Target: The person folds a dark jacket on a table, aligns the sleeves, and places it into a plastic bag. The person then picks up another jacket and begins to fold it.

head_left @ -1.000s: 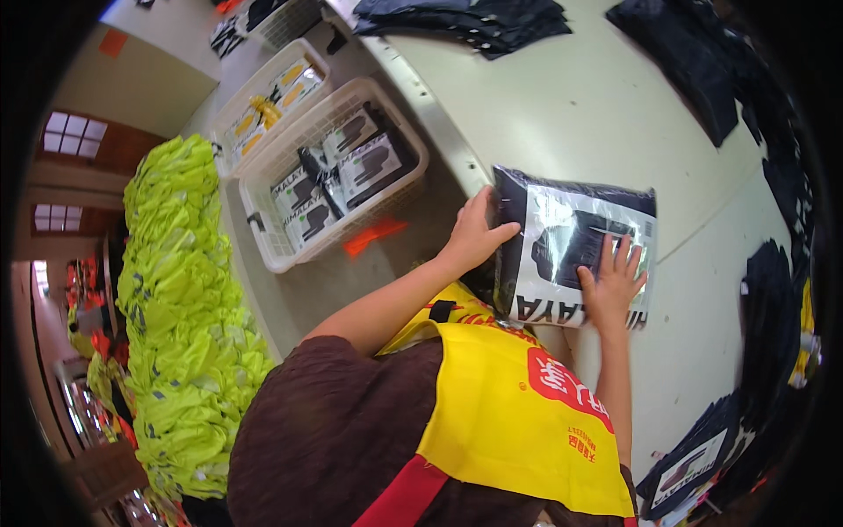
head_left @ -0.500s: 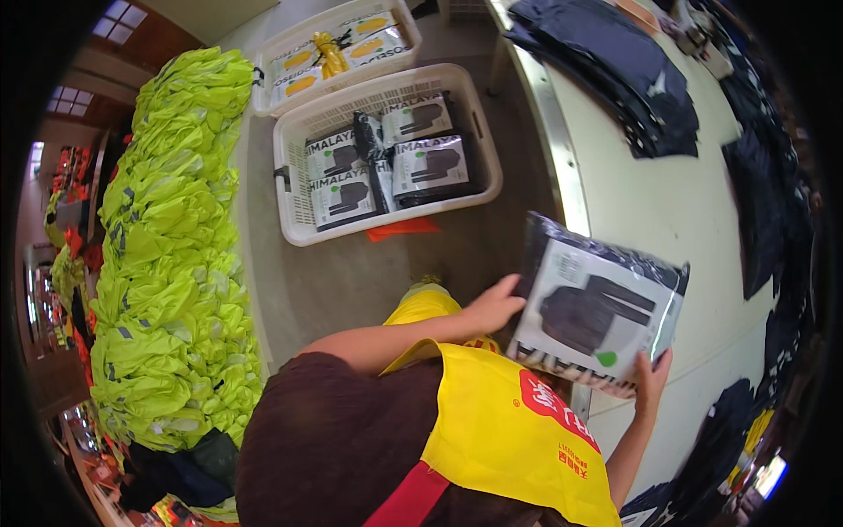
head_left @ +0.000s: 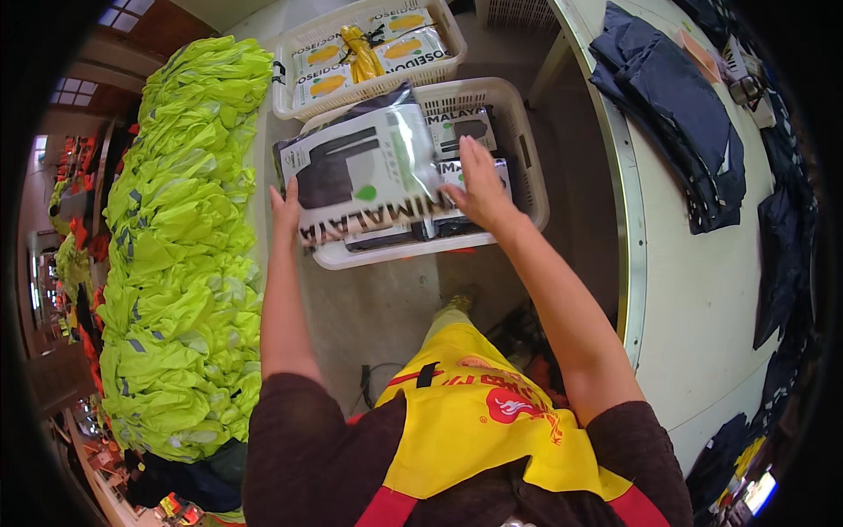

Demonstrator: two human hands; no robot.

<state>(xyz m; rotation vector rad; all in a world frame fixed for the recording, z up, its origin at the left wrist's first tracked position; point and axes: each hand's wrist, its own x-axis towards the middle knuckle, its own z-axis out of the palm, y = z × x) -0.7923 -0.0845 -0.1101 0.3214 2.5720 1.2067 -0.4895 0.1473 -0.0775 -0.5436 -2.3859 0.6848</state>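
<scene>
A clear plastic package holding a folded dark garment (head_left: 356, 167), with a white printed insert and a green leaf mark, is tilted over the nearer white basket (head_left: 530, 167). My left hand (head_left: 285, 212) is closed on its lower left edge. Beside its right edge, my right hand (head_left: 485, 189) has its fingers stretched out and thumb apart, close to the package; whether it touches is hard to tell. Similar packages (head_left: 463, 132) lie in the basket, partly covered by the tilted one.
Behind stands a second white basket (head_left: 458, 58) of packages with yellow garments. A tall heap of neon-yellow garments (head_left: 180, 263) rises at left. On the right, a pale table (head_left: 685, 299) with a metal edge bears folded dark garments (head_left: 672, 105).
The package has moved from over the table at right to above the nearer basket at left. Both my hands have swung forward with it, and my right hand's fingers have straightened.
</scene>
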